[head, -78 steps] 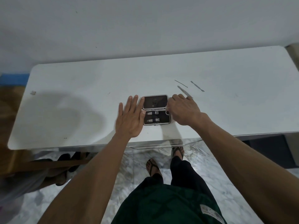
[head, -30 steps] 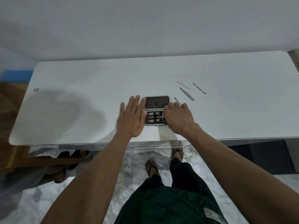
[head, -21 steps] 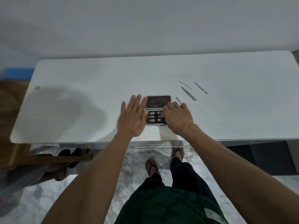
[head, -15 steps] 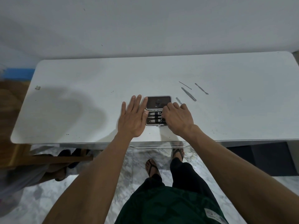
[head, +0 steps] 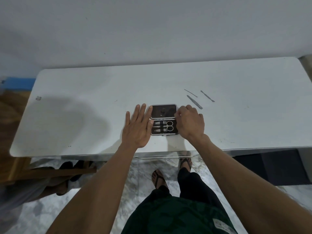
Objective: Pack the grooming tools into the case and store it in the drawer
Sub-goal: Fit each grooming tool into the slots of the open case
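Note:
The dark grooming case lies open on the white table. Its near half holds scissors and two clippers under a strap. My left hand lies flat, its fingers against the case's left edge. My right hand hovers at the case's right edge with fingers loosely curled and nothing visible in it. Three loose metal tools lie to the right: a thin pick, a flat file-like tool and a cuticle pusher.
A drawer front shows under the table's near edge, right below the case. A wall runs behind the table. My sandalled feet stand on the marble floor. A wooden piece and shoes sit at the lower left.
My right hand has lifted off the case's near half and moved slightly right, uncovering the scissors now strapped there. My left hand has stayed flat beside the case.

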